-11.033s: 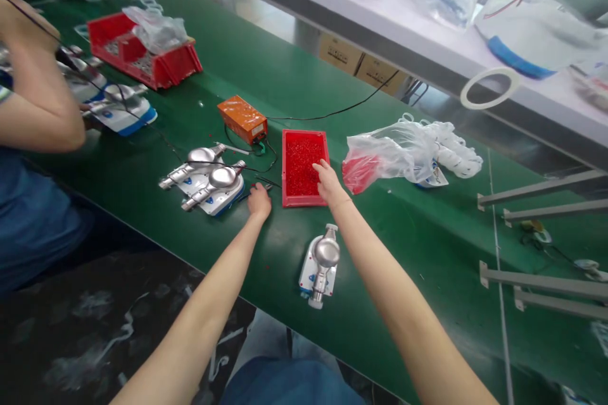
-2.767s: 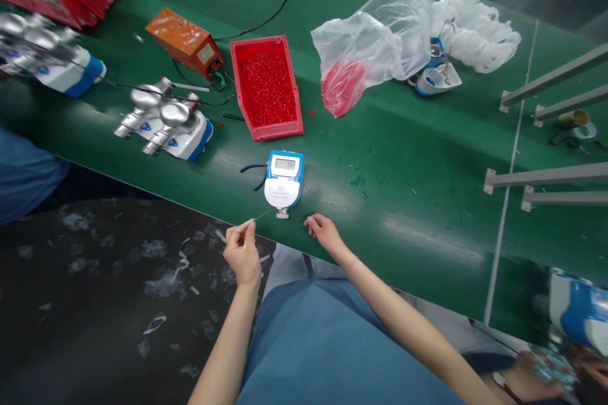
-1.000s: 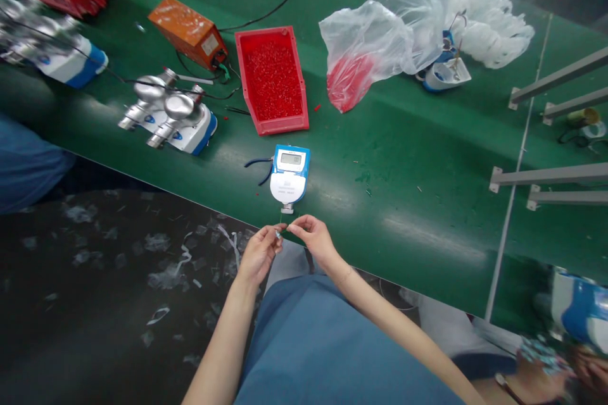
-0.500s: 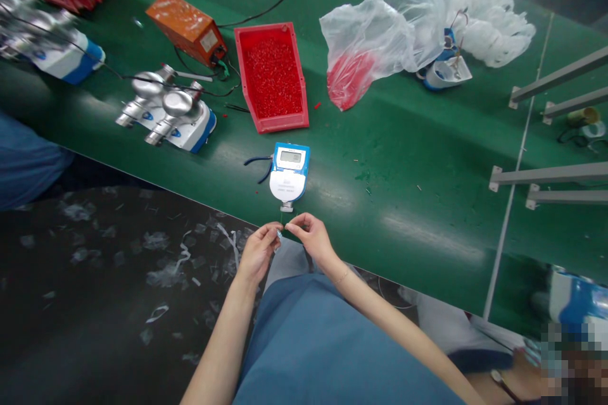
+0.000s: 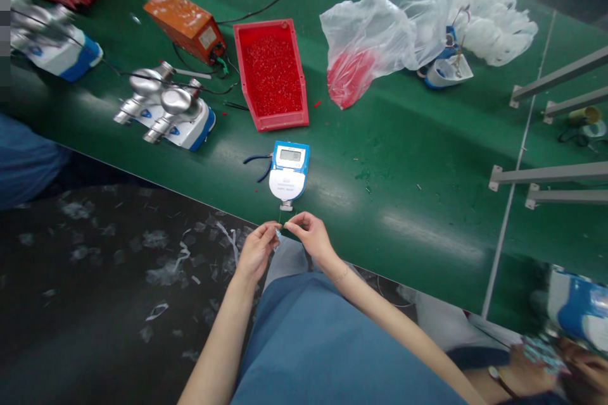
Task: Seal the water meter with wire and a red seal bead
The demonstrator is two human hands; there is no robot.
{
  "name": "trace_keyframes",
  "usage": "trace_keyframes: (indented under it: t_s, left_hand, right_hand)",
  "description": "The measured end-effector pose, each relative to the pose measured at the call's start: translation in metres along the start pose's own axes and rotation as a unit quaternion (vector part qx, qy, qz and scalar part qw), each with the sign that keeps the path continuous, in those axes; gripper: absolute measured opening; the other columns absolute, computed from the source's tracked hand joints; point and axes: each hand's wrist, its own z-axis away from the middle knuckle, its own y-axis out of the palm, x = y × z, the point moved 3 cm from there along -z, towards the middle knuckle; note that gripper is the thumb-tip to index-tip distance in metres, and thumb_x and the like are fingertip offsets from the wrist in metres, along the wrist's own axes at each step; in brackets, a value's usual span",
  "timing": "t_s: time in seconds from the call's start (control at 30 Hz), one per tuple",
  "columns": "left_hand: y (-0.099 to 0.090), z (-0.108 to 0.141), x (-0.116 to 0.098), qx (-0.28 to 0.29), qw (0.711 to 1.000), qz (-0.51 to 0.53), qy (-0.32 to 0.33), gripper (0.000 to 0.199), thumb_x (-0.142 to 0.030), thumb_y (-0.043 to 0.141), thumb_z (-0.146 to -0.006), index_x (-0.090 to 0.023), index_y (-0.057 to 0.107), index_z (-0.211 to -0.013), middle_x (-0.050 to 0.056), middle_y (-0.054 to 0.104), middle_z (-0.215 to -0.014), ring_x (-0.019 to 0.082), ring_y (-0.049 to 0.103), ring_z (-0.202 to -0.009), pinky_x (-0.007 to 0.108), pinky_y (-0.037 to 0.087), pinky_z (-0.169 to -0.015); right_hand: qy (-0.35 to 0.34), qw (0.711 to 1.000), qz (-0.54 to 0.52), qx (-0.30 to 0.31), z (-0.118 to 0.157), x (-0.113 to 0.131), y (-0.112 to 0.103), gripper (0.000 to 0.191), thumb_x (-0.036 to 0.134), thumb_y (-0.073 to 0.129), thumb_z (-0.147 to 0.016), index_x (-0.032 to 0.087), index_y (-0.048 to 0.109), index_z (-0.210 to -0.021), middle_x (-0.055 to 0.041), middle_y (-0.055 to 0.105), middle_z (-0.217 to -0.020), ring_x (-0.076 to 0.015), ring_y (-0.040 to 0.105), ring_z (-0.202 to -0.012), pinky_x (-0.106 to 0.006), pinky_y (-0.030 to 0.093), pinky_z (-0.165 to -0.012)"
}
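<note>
A blue and white meter [image 5: 287,171] with a small display lies on the green table, its metal fitting towards me. Just below that fitting, my left hand [image 5: 259,247] pinches a small light-blue piece [image 5: 278,235]. The fingers of my right hand [image 5: 311,234] are pinched close beside it, at a thin green wire that runs up to the meter's fitting. Whether anything else is between the right fingertips is too small to tell. Dark-blue-handled pliers [image 5: 264,168] rest against the meter's left side.
Behind the meter stands a red bin [image 5: 273,76] of small red parts. Metal-bodied meters [image 5: 166,107] and an orange box [image 5: 185,22] are at the left. Plastic bags [image 5: 389,25] lie at the back; metal bars [image 5: 555,174] stand right. Another person's hands [image 5: 532,370] are at the lower right.
My hands stay nearly in place, with only slight finger movement at the wire. The view has shifted slightly. The other person's hands at the lower right now show more clearly.
</note>
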Motion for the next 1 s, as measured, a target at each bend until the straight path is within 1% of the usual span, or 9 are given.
trace_keyframes:
  t_s: [0.27,0.43,0.53,0.6,0.73,0.83,0.93,0.97,1.0]
  left_hand:
    - [0.002,0.000,-0.002,0.003,1.000,-0.007,-0.003,0.033,-0.039,0.072,-0.065,-0.014,0.063,-0.085,0.000,0.055,-0.076,0.006,0.046,-0.061,0.019,0.039,-0.055]
    - [0.006,0.000,-0.003,0.004,1.000,-0.027,0.011,0.031,-0.039,0.071,-0.064,-0.013,0.063,-0.079,-0.002,0.053,-0.064,0.006,0.044,-0.056,0.019,0.036,-0.053]
    - [0.011,0.001,-0.003,0.012,0.999,-0.027,0.014,0.029,-0.039,0.070,-0.066,-0.013,0.062,-0.076,-0.003,0.050,-0.058,0.006,0.043,-0.053,0.020,0.035,-0.052]
    - [0.014,0.002,-0.003,0.011,0.999,-0.036,0.016,0.028,-0.038,0.069,-0.067,-0.013,0.061,-0.076,-0.003,0.050,-0.056,0.006,0.043,-0.052,0.020,0.034,-0.051]
    - [0.018,0.005,-0.006,0.002,0.998,-0.054,0.027,0.027,-0.037,0.068,-0.068,-0.012,0.061,-0.074,-0.003,0.050,-0.054,0.006,0.043,-0.050,0.020,0.033,-0.049]
    - [0.021,0.008,-0.008,0.013,0.998,-0.062,0.022,0.028,-0.037,0.069,-0.067,-0.012,0.062,-0.078,-0.002,0.054,-0.056,0.007,0.047,-0.051,0.021,0.036,-0.051]
    - [0.023,0.010,-0.009,0.017,0.997,-0.078,0.025,0.031,-0.033,0.072,-0.064,-0.012,0.064,-0.086,0.000,0.059,-0.063,0.008,0.050,-0.054,0.022,0.040,-0.055]
    - [0.023,0.009,-0.009,0.016,0.996,-0.085,0.028,0.032,-0.033,0.073,-0.063,-0.013,0.064,-0.086,0.000,0.060,-0.064,0.008,0.051,-0.054,0.022,0.040,-0.055]
    - [0.023,0.009,-0.009,0.015,0.995,-0.093,0.032,0.031,-0.033,0.073,-0.063,-0.013,0.063,-0.085,0.000,0.060,-0.063,0.008,0.051,-0.053,0.022,0.040,-0.054]
  right_hand:
    - [0.000,1.000,0.014,-0.003,0.000,0.002,0.000,0.016,0.034,0.065,-0.070,0.019,0.061,-0.073,-0.0016,0.063,-0.073,-0.0137,0.056,-0.069,-0.027,0.044,-0.066]
    - [-0.005,0.999,0.042,0.002,-0.001,0.003,0.001,0.019,0.037,0.065,-0.069,0.019,0.062,-0.073,-0.0018,0.064,-0.074,-0.0142,0.056,-0.069,-0.027,0.044,-0.066]
    - [-0.013,0.999,0.045,-0.012,-0.004,0.004,0.000,0.017,0.035,0.065,-0.069,0.019,0.062,-0.072,-0.0018,0.064,-0.074,-0.0147,0.057,-0.070,-0.028,0.045,-0.069]
    - [-0.009,0.999,0.044,-0.017,-0.007,0.003,-0.001,0.015,0.033,0.066,-0.068,0.018,0.063,-0.070,-0.0019,0.064,-0.073,-0.0149,0.057,-0.070,-0.028,0.045,-0.069]
    - [0.013,0.999,0.040,-0.004,-0.008,-0.003,-0.002,0.016,0.031,0.070,-0.063,0.017,0.064,-0.068,-0.0021,0.065,-0.070,-0.0144,0.056,-0.068,-0.027,0.044,-0.067]
    - [0.061,0.998,-0.021,0.002,-0.006,-0.008,-0.003,0.020,0.033,0.073,-0.061,0.016,0.065,-0.069,-0.0011,0.064,-0.067,-0.0124,0.055,-0.064,-0.027,0.044,-0.065]
    - [0.123,0.985,-0.111,0.054,-0.003,-0.011,-0.001,0.029,0.041,0.072,-0.062,0.016,0.064,-0.074,-0.0014,0.063,-0.070,-0.0115,0.055,-0.064,-0.026,0.045,-0.063]
    - [0.136,0.979,-0.135,0.069,-0.002,-0.011,0.000,0.031,0.044,0.071,-0.063,0.016,0.063,-0.075,-0.0019,0.063,-0.072,-0.0119,0.055,-0.066,-0.026,0.046,-0.062]
    - [0.142,0.975,-0.156,0.072,-0.002,-0.011,0.000,0.032,0.046,0.069,-0.064,0.017,0.062,-0.075,-0.0019,0.062,-0.074,-0.0120,0.055,-0.067,-0.025,0.046,-0.061]
